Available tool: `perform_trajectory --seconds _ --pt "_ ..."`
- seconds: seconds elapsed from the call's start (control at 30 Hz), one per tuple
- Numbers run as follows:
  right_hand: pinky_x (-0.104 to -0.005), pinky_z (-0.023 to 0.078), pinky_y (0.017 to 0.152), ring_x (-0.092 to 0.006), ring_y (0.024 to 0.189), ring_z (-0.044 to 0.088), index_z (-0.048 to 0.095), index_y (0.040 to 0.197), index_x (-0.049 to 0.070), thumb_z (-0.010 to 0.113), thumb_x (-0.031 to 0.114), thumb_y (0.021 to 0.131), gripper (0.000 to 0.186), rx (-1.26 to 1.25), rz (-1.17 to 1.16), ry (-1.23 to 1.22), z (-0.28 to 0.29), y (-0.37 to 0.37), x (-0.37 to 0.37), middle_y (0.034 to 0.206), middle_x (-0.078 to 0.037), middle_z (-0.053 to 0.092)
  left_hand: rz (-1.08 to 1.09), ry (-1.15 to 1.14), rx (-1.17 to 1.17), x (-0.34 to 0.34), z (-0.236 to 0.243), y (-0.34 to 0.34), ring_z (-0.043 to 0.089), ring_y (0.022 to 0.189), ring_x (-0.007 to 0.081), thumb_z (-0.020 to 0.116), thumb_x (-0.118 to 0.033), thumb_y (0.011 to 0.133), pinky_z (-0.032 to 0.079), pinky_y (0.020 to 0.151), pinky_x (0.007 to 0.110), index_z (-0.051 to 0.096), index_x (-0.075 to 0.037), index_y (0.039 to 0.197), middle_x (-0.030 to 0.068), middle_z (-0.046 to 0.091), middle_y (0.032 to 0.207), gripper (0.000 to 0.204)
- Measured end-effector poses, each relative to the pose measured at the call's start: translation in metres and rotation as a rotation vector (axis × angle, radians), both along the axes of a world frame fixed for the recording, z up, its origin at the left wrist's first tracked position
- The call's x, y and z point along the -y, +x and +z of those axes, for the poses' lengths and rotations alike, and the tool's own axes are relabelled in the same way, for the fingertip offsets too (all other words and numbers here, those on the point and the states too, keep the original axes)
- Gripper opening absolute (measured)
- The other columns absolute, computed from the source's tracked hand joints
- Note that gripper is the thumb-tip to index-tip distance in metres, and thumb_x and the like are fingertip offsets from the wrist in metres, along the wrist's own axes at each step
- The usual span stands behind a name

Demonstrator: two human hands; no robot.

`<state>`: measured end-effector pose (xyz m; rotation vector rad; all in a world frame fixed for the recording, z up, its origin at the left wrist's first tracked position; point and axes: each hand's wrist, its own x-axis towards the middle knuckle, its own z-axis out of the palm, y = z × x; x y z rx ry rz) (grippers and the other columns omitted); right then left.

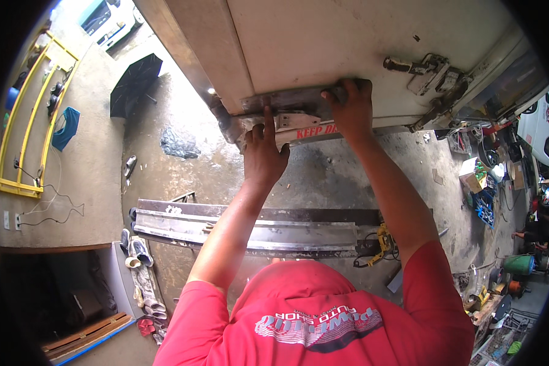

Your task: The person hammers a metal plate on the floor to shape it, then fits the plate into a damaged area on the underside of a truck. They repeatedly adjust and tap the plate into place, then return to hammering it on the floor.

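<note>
A dark grey metal strip (299,97) lies along the lower edge of a white vehicle panel (323,49). My left hand (264,158) reaches up to the strip's left part, its index finger stretched out onto the metal. At the strip's right end, my right hand (352,113) has its thumb and fingers around the strip. Between the two hands, a pale metal bracket (297,120) sits just under the strip, above red lettering. Part of the strip's right end is hidden by my right hand.
A metal latch (430,73) juts from the panel. Below my arms lies a long metal beam (287,235), with a yellow power tool (382,244) at its right end. An open black umbrella (134,85) and a yellow frame (36,116) are left; a cardboard box (471,174) is right.
</note>
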<state>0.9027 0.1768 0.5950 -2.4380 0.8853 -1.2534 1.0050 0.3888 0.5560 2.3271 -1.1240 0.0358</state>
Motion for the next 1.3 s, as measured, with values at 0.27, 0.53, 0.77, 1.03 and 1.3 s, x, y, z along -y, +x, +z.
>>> perform_trajectory --seconds 0.27,0.53,0.77,1.03,1.3 --pt "-0.0518 0.056 0.093 -0.0437 0.111 0.062 0.063 0.116 0.005 0.090 0.028 0.079 0.051 0.044 -0.004 -0.015 0.003 -0.002 -0.001 0.121 -0.022 0.052 0.036 -0.236 0.046 -0.001 0.010 0.007 0.066 0.111 0.0395 0.077 -0.020 0.090 0.054 0.095 0.051 0.041 -0.008 0.157 0.0247 0.066 0.122 0.077" --pt "-0.0526 0.056 0.092 -0.0435 0.110 0.063 0.064 0.114 0.006 0.090 0.028 0.079 0.049 0.081 0.016 -0.005 0.003 0.000 -0.003 0.121 -0.021 0.053 0.311 -0.390 -0.328 0.026 0.023 0.049 0.073 0.086 0.0451 0.060 -0.034 0.101 0.056 0.079 0.052 0.076 -0.003 0.093 0.0242 0.075 0.087 0.036" --pt "-0.0523 0.054 0.094 -0.0432 0.111 0.062 0.066 0.115 0.005 0.090 0.030 0.080 0.050 0.095 0.014 0.056 0.001 -0.001 -0.003 0.122 -0.021 0.055 0.311 -0.214 -0.012 0.023 0.033 0.045 0.074 0.089 0.0443 0.055 -0.043 0.102 0.057 0.080 0.053 0.078 -0.007 0.096 0.0224 0.076 0.089 0.044" --pt "-0.0527 0.056 0.094 -0.0439 0.112 0.063 0.064 0.115 0.007 0.090 0.028 0.078 0.050 0.081 0.006 0.034 0.001 0.000 -0.001 0.123 -0.021 0.052 0.262 -0.229 0.068 0.020 0.020 0.052 0.072 0.085 0.0447 0.057 -0.044 0.102 0.057 0.078 0.054 0.076 -0.009 0.095 0.0206 0.075 0.086 0.041" --pt "-0.0537 0.056 0.092 -0.0434 0.109 0.062 0.064 0.114 0.008 0.090 0.028 0.078 0.049 0.085 0.022 0.051 0.002 0.000 -0.001 0.121 -0.022 0.052 0.230 -0.136 0.062 0.022 0.029 0.054 0.073 0.090 0.0432 0.057 -0.045 0.101 0.057 0.084 0.054 0.079 -0.011 0.097 0.0197 0.076 0.090 0.042"
